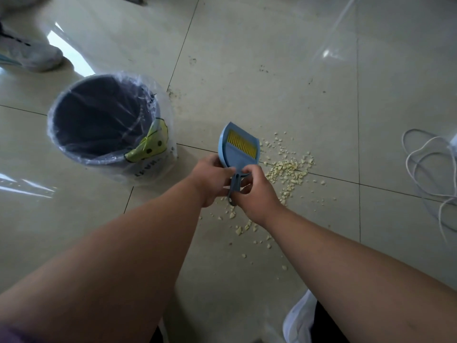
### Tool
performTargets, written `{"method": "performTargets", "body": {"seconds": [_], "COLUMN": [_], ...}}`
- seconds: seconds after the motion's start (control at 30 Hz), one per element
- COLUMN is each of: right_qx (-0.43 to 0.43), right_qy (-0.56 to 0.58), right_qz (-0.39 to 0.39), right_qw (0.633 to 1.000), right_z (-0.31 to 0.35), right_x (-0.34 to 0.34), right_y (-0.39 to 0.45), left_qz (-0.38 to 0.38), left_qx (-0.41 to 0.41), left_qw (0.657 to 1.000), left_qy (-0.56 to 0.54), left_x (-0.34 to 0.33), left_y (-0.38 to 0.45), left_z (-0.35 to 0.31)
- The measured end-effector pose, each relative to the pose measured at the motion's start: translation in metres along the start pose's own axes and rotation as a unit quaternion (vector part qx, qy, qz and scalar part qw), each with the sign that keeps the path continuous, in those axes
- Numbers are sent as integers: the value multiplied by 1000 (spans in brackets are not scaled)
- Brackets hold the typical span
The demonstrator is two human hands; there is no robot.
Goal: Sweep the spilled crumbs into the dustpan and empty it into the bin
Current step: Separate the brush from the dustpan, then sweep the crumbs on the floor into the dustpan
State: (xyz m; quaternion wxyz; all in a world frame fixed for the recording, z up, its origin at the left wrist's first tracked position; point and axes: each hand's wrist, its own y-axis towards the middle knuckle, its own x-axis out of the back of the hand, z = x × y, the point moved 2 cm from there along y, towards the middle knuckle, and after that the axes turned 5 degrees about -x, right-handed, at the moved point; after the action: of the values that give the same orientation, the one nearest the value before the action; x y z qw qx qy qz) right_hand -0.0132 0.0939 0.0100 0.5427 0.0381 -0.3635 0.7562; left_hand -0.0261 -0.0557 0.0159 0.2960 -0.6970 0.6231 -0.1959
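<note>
— At the far left of the tiled floor [284,58], what sits there?

— A pale shoe [32,55], cut off by the frame edge. Just right of it stands the bin [99,120], dark inside, upright, lined with a clear plastic bag [164,100] folded over its rim. A yellow-green sticker with dark dots shows on its near side.

— And the hands?

— They meet near the middle, to the right of the bin. The left hand [210,179] has its fingers curled round the left side of the blue dustpan [238,148], near the neck. The right hand [257,191] pinches the handle from the other side, thumb and fingers closed on it. A yellow comb-like strip lies across the pan's inside.

— Does the pan touch the floor?

— I cannot tell; it is tilted up, mouth pointing away from the person.

— Where are the crumbs [286,169]?

— Pale yellow bits, heaped thickest just right of the pan, scattered thinly below the right hand too. None show in the pan.

— Further right?

— A white cable [425,169] coiled loosely on the tiles, well apart from the crumbs. A white shoe [299,318] shows at the bottom edge.
</note>
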Motion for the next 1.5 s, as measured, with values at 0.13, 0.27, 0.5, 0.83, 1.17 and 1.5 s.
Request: {"method": "performTargets", "body": {"seconds": [0.13,0.27,0.5,0.83,1.17,1.5], "right_qx": [47,65,89,80,-19,-141], "right_qy": [-91,-124,-178,-216,-60,-13], "right_qz": [-4,-20,6,50,6,-78], "right_qw": [995,990,980,972,998,987], "right_z": [0,-2,-1,-7,-24,-53], "right_x": [2,4,12,14,12,44], "right_y": [0,-2,4,2,8,26], "left_qz": [9,7,5,26,-10,-144], "left_qx": [-17,-23,-19,-11,1,-12], "left_qw": [1000,1000,1000,994,993,962], "left_qy": [-5,-14,12,103,116,232], "left_x": [-1,0,1,-10,8,49], "left_y": [-4,-6,-2,4,14,15], "left_z": [-3,-3,3,15,25,27]}}
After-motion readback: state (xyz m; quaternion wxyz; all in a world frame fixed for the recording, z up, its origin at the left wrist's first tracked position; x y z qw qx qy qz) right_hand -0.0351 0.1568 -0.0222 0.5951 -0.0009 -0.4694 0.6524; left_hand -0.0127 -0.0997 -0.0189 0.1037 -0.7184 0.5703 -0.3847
